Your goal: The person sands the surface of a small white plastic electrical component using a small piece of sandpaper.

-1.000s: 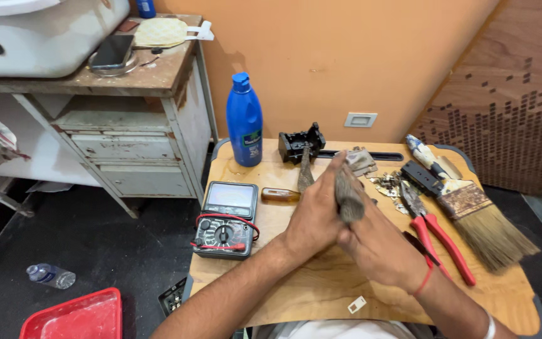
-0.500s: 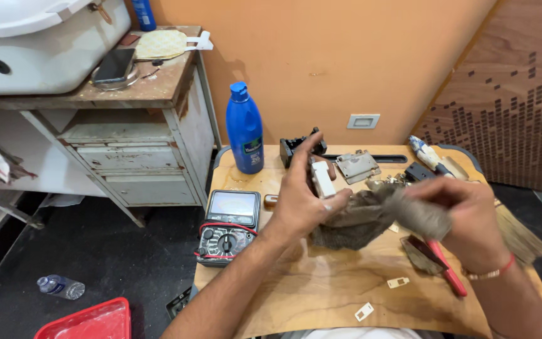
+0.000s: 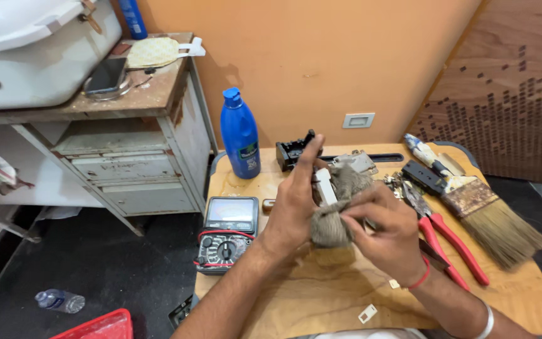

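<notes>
Over the middle of a small wooden table (image 3: 321, 301), my left hand (image 3: 293, 201) holds a small white flat part (image 3: 325, 186) upright between thumb and fingers. My right hand (image 3: 387, 229) grips a grey-brown rag (image 3: 337, 210) and presses it against that white part, the cloth bunched between both hands. A black plastic part (image 3: 291, 150) lies just beyond my left fingertips at the table's back edge.
A multimeter (image 3: 228, 233) with red leads lies at the table's left, a blue bottle (image 3: 239, 135) behind it. Red-handled pliers (image 3: 450, 242), a wide paintbrush (image 3: 478, 207) and metal pieces lie on the right. An old cabinet (image 3: 127, 144) stands left, with a phone on top.
My right hand drew the rag back from the right toward my left hand, and the cloth is bunched against the white part. The camera has shifted slightly.
</notes>
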